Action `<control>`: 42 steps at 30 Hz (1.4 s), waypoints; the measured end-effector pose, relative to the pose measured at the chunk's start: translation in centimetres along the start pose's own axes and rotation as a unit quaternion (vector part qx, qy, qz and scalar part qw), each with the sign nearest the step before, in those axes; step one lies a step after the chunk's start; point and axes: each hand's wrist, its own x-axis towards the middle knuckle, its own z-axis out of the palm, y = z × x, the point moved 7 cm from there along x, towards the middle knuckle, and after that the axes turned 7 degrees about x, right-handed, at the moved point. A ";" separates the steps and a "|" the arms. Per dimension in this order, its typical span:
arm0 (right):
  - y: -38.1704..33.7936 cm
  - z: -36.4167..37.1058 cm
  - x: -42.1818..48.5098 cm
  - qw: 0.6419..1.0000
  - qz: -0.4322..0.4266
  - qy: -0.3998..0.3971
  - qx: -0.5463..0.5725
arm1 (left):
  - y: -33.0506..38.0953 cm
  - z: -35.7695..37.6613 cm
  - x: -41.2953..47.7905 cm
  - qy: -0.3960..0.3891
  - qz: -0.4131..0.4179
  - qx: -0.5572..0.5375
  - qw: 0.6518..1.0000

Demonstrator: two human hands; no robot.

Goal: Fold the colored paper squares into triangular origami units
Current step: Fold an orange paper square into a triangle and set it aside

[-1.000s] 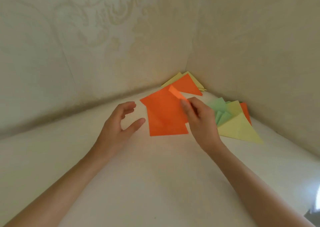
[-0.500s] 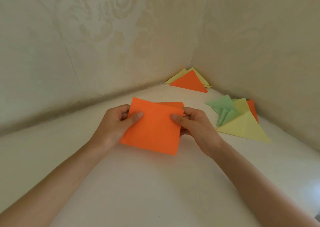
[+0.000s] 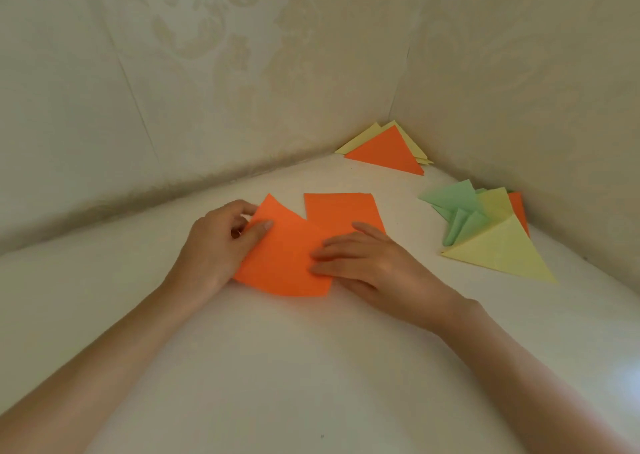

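An orange paper square lies on the white surface in front of me. My left hand pinches its left edge, thumb on top and fingers curled behind. My right hand lies flat with straight fingers pressing on the square's right side. A second orange square lies just behind, partly under the first square and my right fingers.
An orange folded triangle rests on yellow ones in the far corner. At the right wall sits a pile: green folded pieces, a large yellow triangle and an orange piece. Patterned walls close in the back and right.
The top orange square was lifted off the stack in both hands, then laid down nearer to me. My right hand has gone from pinching it to pressing flat on it.
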 end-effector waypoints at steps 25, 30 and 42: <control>3.7 0.6 0.4 0.949 0.274 0.152 0.015 | -0.1 0.6 -2.5 -0.015 0.062 0.075 0.995; 3.6 0.8 0.4 0.948 0.276 0.157 -0.012 | 0.3 0.6 -2.7 -0.004 0.078 0.111 0.991; 3.6 0.8 0.5 0.936 0.333 0.113 -0.024 | 0.8 0.8 -3.2 -0.003 0.092 0.186 0.978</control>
